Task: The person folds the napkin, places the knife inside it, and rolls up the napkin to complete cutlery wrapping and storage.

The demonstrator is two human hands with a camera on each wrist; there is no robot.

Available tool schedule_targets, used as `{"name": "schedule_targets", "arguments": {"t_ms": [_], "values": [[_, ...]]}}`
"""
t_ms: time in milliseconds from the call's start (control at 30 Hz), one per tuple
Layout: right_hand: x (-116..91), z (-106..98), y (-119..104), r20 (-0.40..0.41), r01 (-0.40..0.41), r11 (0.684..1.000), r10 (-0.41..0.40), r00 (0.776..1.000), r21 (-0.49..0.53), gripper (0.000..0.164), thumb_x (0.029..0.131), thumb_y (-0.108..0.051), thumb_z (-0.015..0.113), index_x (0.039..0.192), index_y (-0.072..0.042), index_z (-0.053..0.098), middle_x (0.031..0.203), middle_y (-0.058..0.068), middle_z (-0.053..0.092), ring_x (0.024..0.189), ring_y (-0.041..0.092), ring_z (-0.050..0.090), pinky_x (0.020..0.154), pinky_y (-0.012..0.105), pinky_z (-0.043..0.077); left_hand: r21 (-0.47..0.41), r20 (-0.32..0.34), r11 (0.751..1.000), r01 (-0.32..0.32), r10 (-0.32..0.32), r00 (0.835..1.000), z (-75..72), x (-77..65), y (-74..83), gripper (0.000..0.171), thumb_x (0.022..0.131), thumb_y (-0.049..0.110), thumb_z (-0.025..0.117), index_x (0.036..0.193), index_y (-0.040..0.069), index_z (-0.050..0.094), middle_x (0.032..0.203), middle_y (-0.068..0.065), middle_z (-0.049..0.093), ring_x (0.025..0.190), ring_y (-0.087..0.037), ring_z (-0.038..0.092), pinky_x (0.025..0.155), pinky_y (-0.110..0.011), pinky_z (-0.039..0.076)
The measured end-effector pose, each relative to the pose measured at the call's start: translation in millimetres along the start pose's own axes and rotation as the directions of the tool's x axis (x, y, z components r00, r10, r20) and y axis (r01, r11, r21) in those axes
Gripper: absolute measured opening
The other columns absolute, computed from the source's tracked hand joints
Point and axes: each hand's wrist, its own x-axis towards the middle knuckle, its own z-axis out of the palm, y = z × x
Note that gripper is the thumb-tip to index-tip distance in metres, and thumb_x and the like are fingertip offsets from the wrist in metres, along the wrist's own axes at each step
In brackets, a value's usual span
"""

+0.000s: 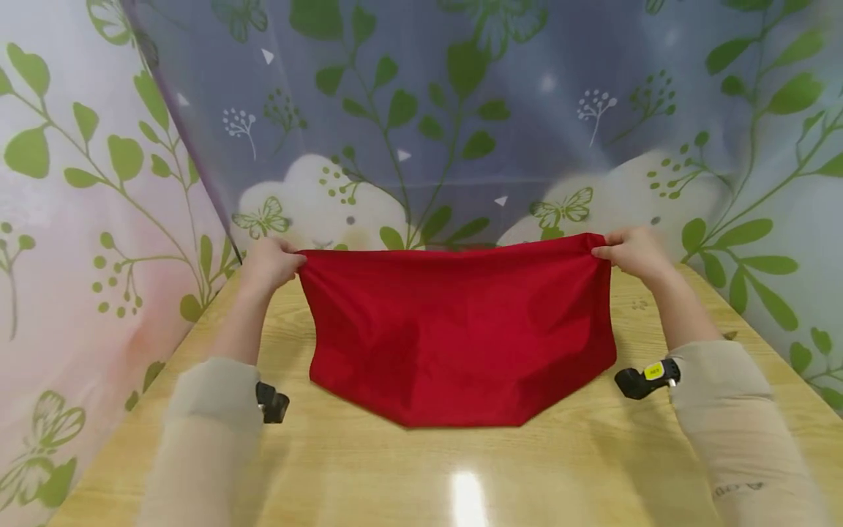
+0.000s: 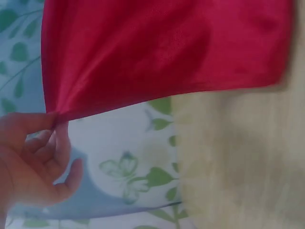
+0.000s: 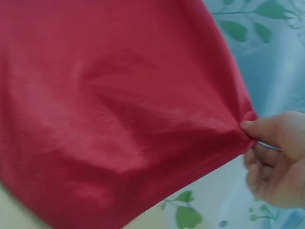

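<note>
A red cloth (image 1: 461,337) hangs between my two hands, its top edge stretched nearly level and its lower part reaching down to the table. My left hand (image 1: 268,263) pinches the upper left corner between thumb and finger. In the left wrist view, the other fingers of the left hand (image 2: 40,162) curl loosely below that corner. The upper right corner is pinched by my right hand (image 1: 635,252). Creases fan out from the right hand's (image 3: 279,157) grip across the red cloth (image 3: 119,119) in the right wrist view.
A light wooden table (image 1: 369,476) lies beneath. Behind it hangs a blue-grey curtain (image 1: 395,110) printed with green leaves and butterflies, and a pale leafy curtain (image 1: 59,219) is at the left. Black wrist cameras (image 1: 272,402) sit by both sleeves.
</note>
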Motion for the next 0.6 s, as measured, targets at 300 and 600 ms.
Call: {"name": "schedule_targets", "arguments": {"t_ms": [300, 600], "values": [[3.7, 23.1, 3.9, -0.184, -0.005, 0.929, 0.078, 0.98, 0.369, 0.044, 0.094, -0.016, 0.05, 0.131, 0.008, 0.045, 0.126, 0.018, 0.053, 0.106, 0.02, 0.054, 0.084, 0.028, 0.046, 0.084, -0.222, 0.996, -0.026, 0.044, 0.974, 27.7, 6.4, -8.3, 0.03, 0.085, 0.018, 0.048, 0.104, 0.003, 0.067, 0.103, -0.018, 0.065, 0.089, -0.037, 0.06, 0.064, -0.045, 0.046], [1.1, 17.4, 5.8, -0.036, 0.03, 0.574, -0.001, 0.999, 0.818, 0.028, 0.092, -0.002, 0.05, 0.083, -0.02, 0.07, 0.089, -0.006, 0.059, 0.079, 0.007, 0.053, 0.068, 0.017, 0.045, 0.066, -0.115, 0.998, 0.011, -0.003, 0.993, 26.6, 10.1, -20.5, 0.035, 0.082, 0.018, 0.048, 0.107, 0.0, 0.065, 0.107, -0.02, 0.063, 0.095, -0.037, 0.057, 0.068, -0.042, 0.045]]}}
